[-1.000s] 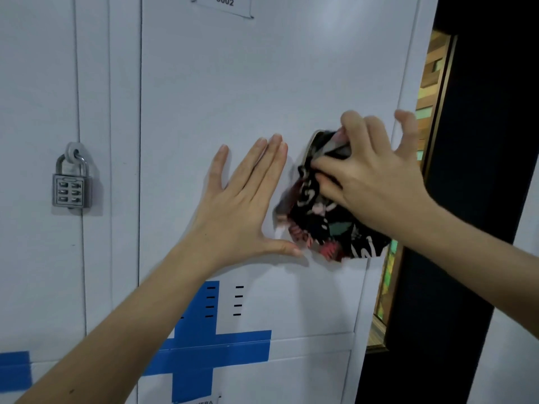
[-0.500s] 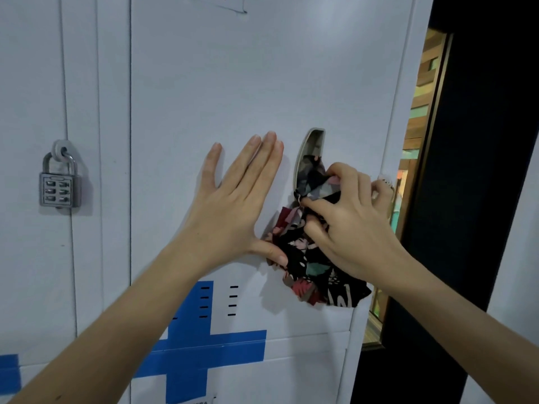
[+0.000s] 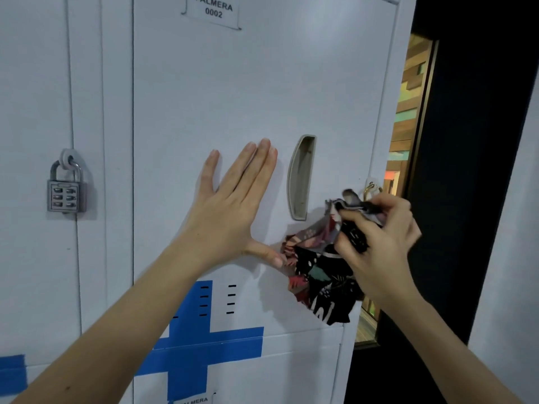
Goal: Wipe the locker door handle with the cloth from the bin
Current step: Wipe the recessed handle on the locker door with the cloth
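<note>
The recessed grey handle [image 3: 300, 177] stands upright in the white locker door [image 3: 233, 91] and is fully uncovered. My left hand [image 3: 233, 208] lies flat on the door just left of the handle, fingers spread and pointing up. My right hand [image 3: 379, 237] is closed on a bunched black cloth with a colourful leaf print [image 3: 318, 272]. It holds the cloth below and to the right of the handle. The cloth hangs down against the door, close to my left thumb.
A silver push-button padlock [image 3: 66, 188] hangs on the neighbouring locker at the left. A label reading PALMERA 0002 [image 3: 213, 10] sits at the door's top. Blue tape [image 3: 201, 342] forms a cross lower down. A small hook [image 3: 371, 189] and a dark doorway [image 3: 466, 141] are at the right.
My right hand with the cloth has slid down the handle and off it to the lower right, leaving the handle uncovered. My left hand has stayed flat on the door.
</note>
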{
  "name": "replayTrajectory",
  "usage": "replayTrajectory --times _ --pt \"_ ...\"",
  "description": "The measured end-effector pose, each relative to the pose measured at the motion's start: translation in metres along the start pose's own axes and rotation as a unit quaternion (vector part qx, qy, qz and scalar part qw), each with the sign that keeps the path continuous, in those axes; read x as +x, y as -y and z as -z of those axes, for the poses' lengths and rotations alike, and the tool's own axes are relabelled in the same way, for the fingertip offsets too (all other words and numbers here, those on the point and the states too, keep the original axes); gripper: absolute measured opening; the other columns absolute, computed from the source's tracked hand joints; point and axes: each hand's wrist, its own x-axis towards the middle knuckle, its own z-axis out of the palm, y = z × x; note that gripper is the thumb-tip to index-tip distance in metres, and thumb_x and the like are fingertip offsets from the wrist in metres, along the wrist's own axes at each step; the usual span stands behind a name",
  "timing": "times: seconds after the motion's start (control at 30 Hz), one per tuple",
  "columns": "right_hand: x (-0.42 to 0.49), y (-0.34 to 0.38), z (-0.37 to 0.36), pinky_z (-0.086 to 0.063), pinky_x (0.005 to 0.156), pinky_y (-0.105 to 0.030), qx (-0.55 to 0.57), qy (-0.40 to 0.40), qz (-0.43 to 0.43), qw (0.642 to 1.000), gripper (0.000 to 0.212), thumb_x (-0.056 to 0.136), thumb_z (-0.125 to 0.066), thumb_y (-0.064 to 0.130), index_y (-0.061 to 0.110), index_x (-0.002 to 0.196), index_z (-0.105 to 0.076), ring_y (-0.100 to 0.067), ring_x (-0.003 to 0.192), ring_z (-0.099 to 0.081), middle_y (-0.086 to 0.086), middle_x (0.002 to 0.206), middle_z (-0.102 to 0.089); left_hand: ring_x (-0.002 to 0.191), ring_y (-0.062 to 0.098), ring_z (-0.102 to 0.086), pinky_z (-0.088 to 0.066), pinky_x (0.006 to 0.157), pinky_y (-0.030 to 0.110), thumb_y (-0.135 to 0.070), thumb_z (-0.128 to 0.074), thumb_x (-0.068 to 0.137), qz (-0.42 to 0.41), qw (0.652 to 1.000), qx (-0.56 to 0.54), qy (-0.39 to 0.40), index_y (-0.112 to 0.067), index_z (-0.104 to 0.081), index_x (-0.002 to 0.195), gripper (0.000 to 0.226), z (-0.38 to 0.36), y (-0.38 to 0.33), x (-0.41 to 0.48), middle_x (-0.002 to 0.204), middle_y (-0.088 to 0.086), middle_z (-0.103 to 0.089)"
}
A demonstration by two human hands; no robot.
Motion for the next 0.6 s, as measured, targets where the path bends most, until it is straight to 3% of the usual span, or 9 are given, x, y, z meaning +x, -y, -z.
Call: replayTrajectory --times 0.1,0.3,0.43,0.6 --pt "-0.006 -0.004 0.003 -0.021 0.093 -0.053 -0.012 -0.014 0.006 1.0 0.038 0.079 -0.05 0.041 0.012 0.093 -0.072 -0.019 0.107 -0.031 -0.003 0.113 -0.031 0.142 0.021 -0.006 0.008 0.111 0.05 -0.094 -0.02 0.046 -0.001 1.0 0.006 -0.005 -0.003 0.0 0.145 0.136 -0.001 0.0 -0.001 0.155 0.012 -0.01" --pt "0.017 0.005 -0.005 -0.019 0.093 -0.04 -0.062 -0.046 0.113 0.991 0.024 0.083 -0.056 0.028 0.014 0.096 -0.071 -0.025 0.106 -0.033 -0.006 0.113 -0.033 0.142 0.023 -0.006 0.008 0.111 0.05 -0.094 -0.023 0.045 -0.004 1.0 0.007 -0.002 -0.002 -0.001 0.145 0.138 0.0 0.0 0.0 0.155 0.013 -0.011" --pt "0.048 0.016 -0.023 -0.02 0.098 -0.047 -0.114 -0.078 0.151 0.979 0.021 0.087 -0.055 0.025 0.015 0.095 -0.071 -0.028 0.11 -0.037 -0.008 0.119 -0.032 0.142 0.023 -0.005 0.008 0.111 0.05 -0.094 -0.023 0.046 -0.003 1.0 0.008 -0.003 -0.002 -0.003 0.145 0.137 0.0 0.0 0.0 0.155 0.014 -0.01" --pt "0.045 0.022 -0.029 -0.012 0.105 -0.056 -0.171 -0.019 0.161 0.972 0.027 0.085 -0.049 0.028 0.013 0.094 -0.069 -0.035 0.128 -0.03 -0.021 0.137 -0.041 0.142 0.023 -0.005 0.009 0.111 0.049 -0.093 -0.027 0.045 -0.001 1.0 0.006 -0.008 -0.001 -0.002 0.145 0.138 -0.001 0.0 0.0 0.155 0.013 -0.01"
